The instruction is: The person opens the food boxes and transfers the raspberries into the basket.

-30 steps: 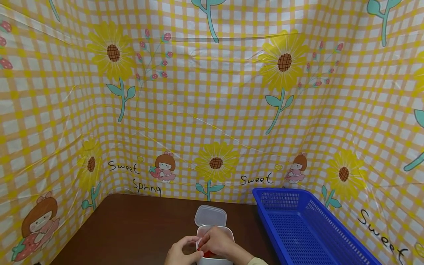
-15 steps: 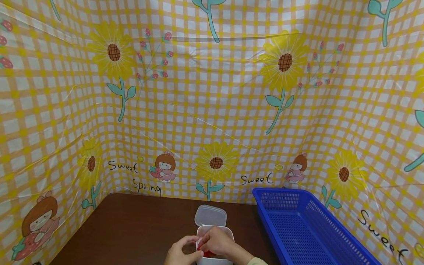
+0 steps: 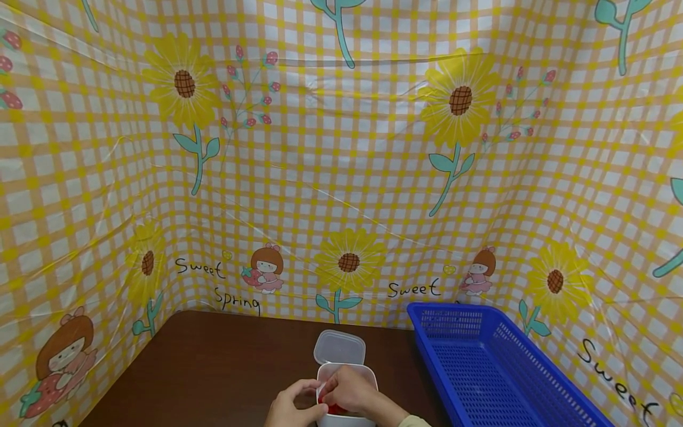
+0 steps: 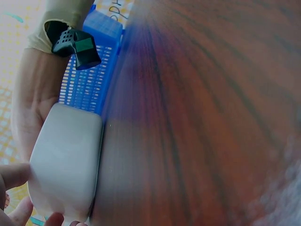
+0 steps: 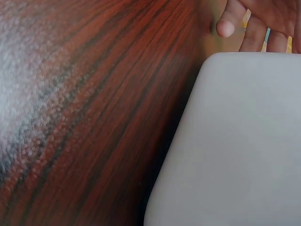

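A white container (image 3: 346,421) stands at the front of the dark table, with something red (image 3: 335,410) inside. My left hand (image 3: 292,407) holds its left side, thumb and fingers at the rim. In the left wrist view, fingertips (image 4: 21,212) reach the container wall (image 4: 66,160). Over the opening, my right hand (image 3: 349,390) dips down with bent fingers, tips by the inner left wall. The right wrist view has the outer wall (image 5: 235,141) of the container with fingers of the left hand (image 5: 256,33) beyond it. Whether the right fingers pinch a red piece I cannot tell.
A translucent lid (image 3: 339,347) lies just behind the container. A long blue plastic basket (image 3: 431,370) stands to the right. Yellow checked cloth (image 3: 341,172) with sunflowers hangs behind and at both sides of the brown table (image 3: 224,362).
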Tool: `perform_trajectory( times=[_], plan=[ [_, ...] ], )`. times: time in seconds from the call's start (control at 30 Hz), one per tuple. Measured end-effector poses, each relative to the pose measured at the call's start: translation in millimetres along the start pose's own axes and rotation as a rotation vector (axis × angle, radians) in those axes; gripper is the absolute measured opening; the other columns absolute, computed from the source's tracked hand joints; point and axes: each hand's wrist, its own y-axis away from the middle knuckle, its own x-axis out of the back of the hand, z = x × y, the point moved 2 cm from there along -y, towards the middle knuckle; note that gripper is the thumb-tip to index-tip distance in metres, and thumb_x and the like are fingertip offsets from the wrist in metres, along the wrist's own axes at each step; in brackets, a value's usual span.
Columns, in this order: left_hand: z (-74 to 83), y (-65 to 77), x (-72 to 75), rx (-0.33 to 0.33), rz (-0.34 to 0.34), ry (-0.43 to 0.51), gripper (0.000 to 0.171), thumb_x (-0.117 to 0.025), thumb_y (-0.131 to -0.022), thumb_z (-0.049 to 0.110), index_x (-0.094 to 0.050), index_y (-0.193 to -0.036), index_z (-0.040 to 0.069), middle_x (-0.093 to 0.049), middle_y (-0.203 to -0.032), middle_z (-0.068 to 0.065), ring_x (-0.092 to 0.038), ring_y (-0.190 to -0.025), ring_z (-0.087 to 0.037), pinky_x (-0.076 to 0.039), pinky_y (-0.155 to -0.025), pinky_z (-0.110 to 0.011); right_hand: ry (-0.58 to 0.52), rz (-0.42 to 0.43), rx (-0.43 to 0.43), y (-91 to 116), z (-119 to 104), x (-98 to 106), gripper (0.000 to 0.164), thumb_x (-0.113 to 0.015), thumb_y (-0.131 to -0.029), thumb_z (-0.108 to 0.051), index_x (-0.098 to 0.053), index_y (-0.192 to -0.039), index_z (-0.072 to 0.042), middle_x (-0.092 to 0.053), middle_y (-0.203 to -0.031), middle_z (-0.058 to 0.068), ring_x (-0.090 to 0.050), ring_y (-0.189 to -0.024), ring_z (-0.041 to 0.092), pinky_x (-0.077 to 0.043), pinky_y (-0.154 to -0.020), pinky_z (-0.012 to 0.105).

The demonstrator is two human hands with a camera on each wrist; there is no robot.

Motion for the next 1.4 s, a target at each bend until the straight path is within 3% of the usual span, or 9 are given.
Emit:
perform_trajectory(
  times=[0.57, 0.83, 1.0, 1.13, 1.27, 1.4],
  plan=[
    [-2.2, -1.8, 0.2, 0.006, -0.002, 0.011, 0.042, -0.082, -0.082, 0.022, -0.069, -0.118, 0.005, -0.073, -0.108, -0.016, -0.073, -0.09, -0.029, -0.059, -0.076, -0.041, -0.063, -0.009, -0.02, 3, -5, 2, 0.006, -0.07, -0.077, 0.006, -0.075, -0.074, 0.003, -0.068, -0.065, -0.001, -0.048, -0.058, 0.004, -0.034, -0.049, 0.016],
    [-2.0, -2.6, 0.1, 0.022, 0.0, 0.005, 0.043, -0.082, -0.082, 0.023, -0.069, -0.118, 0.005, -0.073, -0.109, -0.015, -0.072, -0.091, -0.03, -0.059, -0.078, -0.044, -0.085, -0.026, -0.032, 1, -1, 2, 0.008, -0.069, -0.079, 0.005, -0.075, -0.074, 0.004, -0.056, -0.059, -0.007, -0.043, -0.054, 0.005, -0.031, -0.047, 0.017],
    [-1.2, -2.8, 0.1, 0.026, -0.003, 0.013, 0.042, -0.081, -0.083, 0.021, -0.068, -0.12, 0.004, -0.073, -0.109, -0.017, -0.073, -0.092, -0.031, -0.059, -0.078, -0.045, -0.06, -0.018, -0.021, -2, 4, 4, 0.008, -0.069, -0.082, 0.002, -0.075, -0.077, 0.004, -0.06, -0.062, 0.001, -0.043, -0.053, 0.005, -0.032, -0.046, 0.017],
    [-1.8, -2.9, -0.1, 0.025, -0.004, 0.02, 0.043, -0.082, -0.083, 0.022, -0.068, -0.12, 0.004, -0.073, -0.109, -0.017, -0.073, -0.092, -0.029, -0.059, -0.078, -0.043, -0.084, -0.014, -0.027, -3, 2, 7, 0.008, -0.07, -0.084, 0.001, -0.076, -0.081, 0.005, -0.068, -0.067, 0.012, -0.051, -0.055, 0.008, -0.039, -0.048, 0.019],
    [-1.9, -2.2, 0.2, 0.025, -0.009, 0.029, 0.044, -0.082, -0.084, 0.025, -0.068, -0.12, 0.003, -0.072, -0.109, -0.017, -0.073, -0.092, -0.03, -0.06, -0.078, -0.044, -0.138, -0.01, -0.082, -1, -5, 12, 0.01, -0.069, -0.087, -0.001, -0.077, -0.087, 0.004, -0.073, -0.077, 0.017, -0.063, -0.064, 0.014, -0.054, -0.057, 0.03],
    [-1.4, -1.8, 0.6, 0.026, -0.018, 0.033, 0.045, -0.082, -0.085, 0.026, -0.067, -0.12, 0.002, -0.072, -0.109, -0.018, -0.073, -0.093, -0.033, -0.06, -0.08, -0.047, -0.162, -0.012, -0.125, -1, -12, 21, 0.011, -0.069, -0.088, -0.002, -0.077, -0.092, 0.004, -0.074, -0.084, 0.013, -0.065, -0.074, 0.018, -0.057, -0.067, 0.036]
  ],
)
